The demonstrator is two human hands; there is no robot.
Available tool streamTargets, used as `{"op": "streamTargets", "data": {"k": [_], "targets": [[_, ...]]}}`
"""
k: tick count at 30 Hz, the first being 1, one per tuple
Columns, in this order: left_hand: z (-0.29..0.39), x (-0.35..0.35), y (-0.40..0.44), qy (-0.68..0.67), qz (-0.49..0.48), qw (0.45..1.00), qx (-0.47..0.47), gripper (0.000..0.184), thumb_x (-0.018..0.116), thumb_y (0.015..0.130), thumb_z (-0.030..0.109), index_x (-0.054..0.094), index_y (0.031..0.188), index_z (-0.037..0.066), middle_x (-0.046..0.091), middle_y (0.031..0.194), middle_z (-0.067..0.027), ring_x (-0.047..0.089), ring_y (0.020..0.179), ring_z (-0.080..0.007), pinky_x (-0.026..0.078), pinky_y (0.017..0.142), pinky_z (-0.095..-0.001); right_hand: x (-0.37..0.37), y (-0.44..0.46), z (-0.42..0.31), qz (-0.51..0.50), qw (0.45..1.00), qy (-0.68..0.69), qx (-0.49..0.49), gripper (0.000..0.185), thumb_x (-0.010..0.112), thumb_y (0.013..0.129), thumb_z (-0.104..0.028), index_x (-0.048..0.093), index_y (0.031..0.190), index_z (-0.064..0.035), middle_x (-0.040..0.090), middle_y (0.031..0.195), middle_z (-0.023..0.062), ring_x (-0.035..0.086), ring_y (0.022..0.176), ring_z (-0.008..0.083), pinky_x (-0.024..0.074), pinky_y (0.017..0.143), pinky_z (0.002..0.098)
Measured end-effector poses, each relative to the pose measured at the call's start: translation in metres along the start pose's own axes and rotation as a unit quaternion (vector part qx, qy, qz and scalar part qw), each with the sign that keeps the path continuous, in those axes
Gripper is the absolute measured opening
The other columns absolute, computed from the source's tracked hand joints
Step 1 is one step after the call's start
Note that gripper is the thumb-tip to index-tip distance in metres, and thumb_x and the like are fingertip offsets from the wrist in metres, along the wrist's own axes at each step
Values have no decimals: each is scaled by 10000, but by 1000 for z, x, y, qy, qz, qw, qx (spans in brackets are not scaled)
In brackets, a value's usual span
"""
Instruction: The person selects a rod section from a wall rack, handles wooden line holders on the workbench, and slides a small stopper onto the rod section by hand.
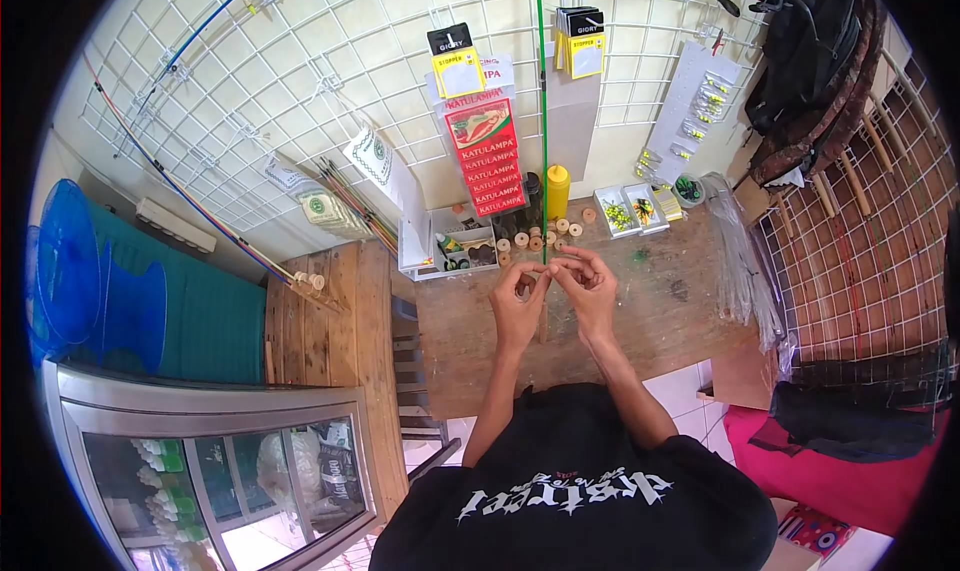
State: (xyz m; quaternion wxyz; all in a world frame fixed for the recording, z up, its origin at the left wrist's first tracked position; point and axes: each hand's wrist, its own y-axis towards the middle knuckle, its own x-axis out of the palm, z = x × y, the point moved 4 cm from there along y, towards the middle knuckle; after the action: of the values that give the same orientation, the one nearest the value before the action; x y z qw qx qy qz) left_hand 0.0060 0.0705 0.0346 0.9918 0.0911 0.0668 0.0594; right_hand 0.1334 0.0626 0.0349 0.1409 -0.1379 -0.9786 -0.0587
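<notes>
A thin green fishing rod [543, 121] stands upright in front of my chest, rising past the top of the view. My left hand [519, 296] comes to it from the left, thumb and forefinger pinched at the rod. From the other side my right hand [588, 289] meets it, its fingertips closed at the same spot. The fingertips of both hands nearly touch. Any small part between them is too tiny to make out. Below the hands, a light brown lower end of the rod [543, 326] shows over the wooden table [470, 321].
Several wooden spools [521, 240] and a yellow squeeze bottle [557, 191] stand behind my hands. A white divided box [425, 271] is left of them, small trays [617, 213] right. Packets [480, 141] hang on the wire grid. A glass-fronted cabinet [210, 391] stands at left.
</notes>
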Motion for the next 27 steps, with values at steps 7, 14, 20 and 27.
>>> {"op": "streamTargets", "data": {"k": [7,14,20,27], "targets": [[-11,5,10,-94,28,995,-28,96,695,853,91,651,885,12,562,694,46,453,597,-15,356,537,-176,-13,2,-5,32,999,-20,7,289,679,841,-41,610,1122,-36,680,998,45,499,726,26,402,665,189],[-19,10,15,-119,26,992,-28,96,697,852,89,647,881,12,587,725,34,473,615,-18,371,554,-175,-14,2,-3,40,999,-15,13,260,650,867,-53,610,1123,-34,677,999,46,525,759,37,416,697,202],[-21,8,15,-153,39,987,-33,93,700,850,82,641,872,13,594,739,34,476,619,-16,377,561,-175,-13,3,-2,35,999,-11,6,243,633,879,-48,609,1120,-26,673,987,53,557,807,54,429,730,206],[-21,8,16,-133,27,990,-26,92,697,851,73,632,877,14,586,749,39,456,615,-11,364,556,-172,-12,2,-5,33,999,0,29,226,626,887,-34,594,1108,-4,654,995,68,581,945,96,431,861,237]]}}
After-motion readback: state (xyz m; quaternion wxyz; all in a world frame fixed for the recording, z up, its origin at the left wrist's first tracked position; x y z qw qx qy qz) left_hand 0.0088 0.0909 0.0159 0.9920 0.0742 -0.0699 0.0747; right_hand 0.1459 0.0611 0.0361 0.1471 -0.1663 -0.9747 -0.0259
